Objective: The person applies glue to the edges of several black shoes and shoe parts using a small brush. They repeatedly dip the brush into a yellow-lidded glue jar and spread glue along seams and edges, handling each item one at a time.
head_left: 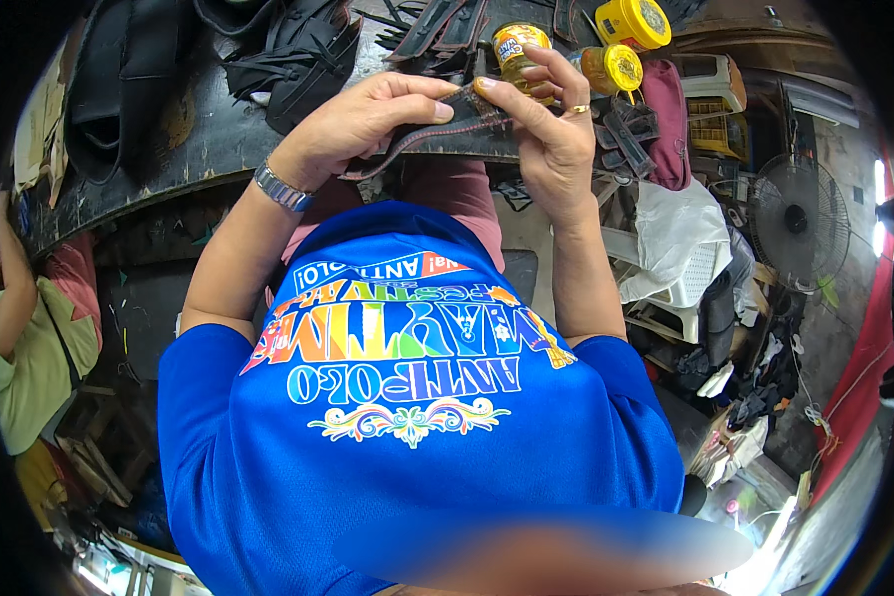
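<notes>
**Hands pinching a strap at a cluttered workbench**

I see the left hand (368, 119) and right hand (551, 124) both pinching a dark stitched leather strap (447, 134) over a scuffed black worktable (199, 139). Yellow-lidded jars (621, 45) stand behind; a standing fan (798, 221) sits right.

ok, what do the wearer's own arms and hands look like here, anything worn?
Both forearms are bare. The left hand has a silver metal link watch on the wrist. The right hand wears a gold-coloured ring on one finger. Short bright blue sleeves of a printed T-shirt cover the upper arms. No gloves, no tape or markings visible.
</notes>
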A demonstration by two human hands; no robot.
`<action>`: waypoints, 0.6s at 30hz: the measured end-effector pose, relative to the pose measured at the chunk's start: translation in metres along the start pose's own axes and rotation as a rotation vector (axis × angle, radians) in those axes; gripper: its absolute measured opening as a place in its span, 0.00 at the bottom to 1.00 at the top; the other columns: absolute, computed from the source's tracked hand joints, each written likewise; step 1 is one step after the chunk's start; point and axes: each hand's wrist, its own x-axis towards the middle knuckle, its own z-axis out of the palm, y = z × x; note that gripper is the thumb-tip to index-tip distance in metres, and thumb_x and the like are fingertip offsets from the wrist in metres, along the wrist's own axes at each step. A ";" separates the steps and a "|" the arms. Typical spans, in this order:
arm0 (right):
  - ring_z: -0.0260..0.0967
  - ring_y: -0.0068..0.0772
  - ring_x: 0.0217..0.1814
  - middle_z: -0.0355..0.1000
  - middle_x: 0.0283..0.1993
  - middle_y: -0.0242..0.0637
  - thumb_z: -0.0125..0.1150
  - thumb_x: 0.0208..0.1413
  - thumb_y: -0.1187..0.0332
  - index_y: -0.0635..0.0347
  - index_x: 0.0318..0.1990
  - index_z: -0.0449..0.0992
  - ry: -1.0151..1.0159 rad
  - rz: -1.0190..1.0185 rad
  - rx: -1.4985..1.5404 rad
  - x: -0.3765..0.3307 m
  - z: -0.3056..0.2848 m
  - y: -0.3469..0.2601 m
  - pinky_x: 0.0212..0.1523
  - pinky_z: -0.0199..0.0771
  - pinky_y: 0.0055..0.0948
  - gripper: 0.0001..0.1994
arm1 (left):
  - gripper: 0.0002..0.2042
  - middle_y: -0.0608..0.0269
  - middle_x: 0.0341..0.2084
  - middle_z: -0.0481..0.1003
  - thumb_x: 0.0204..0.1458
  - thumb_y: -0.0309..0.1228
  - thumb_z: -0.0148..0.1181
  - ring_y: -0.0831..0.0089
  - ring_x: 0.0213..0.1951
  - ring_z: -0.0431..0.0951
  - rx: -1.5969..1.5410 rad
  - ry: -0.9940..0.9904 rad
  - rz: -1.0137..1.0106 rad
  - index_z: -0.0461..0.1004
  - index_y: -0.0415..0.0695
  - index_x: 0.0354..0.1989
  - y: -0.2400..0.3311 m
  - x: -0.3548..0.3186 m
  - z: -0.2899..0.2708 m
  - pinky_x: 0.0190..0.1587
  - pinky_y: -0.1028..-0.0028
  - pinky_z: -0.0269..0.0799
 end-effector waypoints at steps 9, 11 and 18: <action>0.68 0.37 0.56 0.70 0.58 0.37 0.68 0.42 0.83 0.38 0.47 0.87 0.077 -0.158 -0.205 -0.014 -0.012 0.002 0.55 0.72 0.33 0.26 | 0.15 0.67 0.37 0.81 0.64 0.37 0.60 0.87 0.29 0.76 -0.308 0.100 0.155 0.77 0.42 0.53 -0.013 0.014 -0.004 0.32 0.86 0.72; 0.70 0.35 0.53 0.70 0.56 0.42 0.67 0.49 0.83 0.51 0.48 0.86 0.189 -0.004 0.022 -0.017 -0.006 -0.007 0.51 0.74 0.30 0.20 | 0.11 0.67 0.41 0.81 0.66 0.34 0.58 0.82 0.38 0.81 -0.398 0.163 0.303 0.78 0.43 0.51 -0.014 0.018 -0.002 0.41 0.80 0.77; 0.75 0.24 0.40 0.76 0.42 0.39 0.62 0.57 0.82 0.55 0.78 0.36 -0.094 0.402 0.468 -0.018 0.020 -0.049 0.42 0.78 0.24 0.48 | 0.13 0.63 0.47 0.81 0.67 0.33 0.56 0.78 0.45 0.81 -0.406 0.324 0.466 0.76 0.42 0.55 -0.029 0.023 0.029 0.50 0.72 0.77</action>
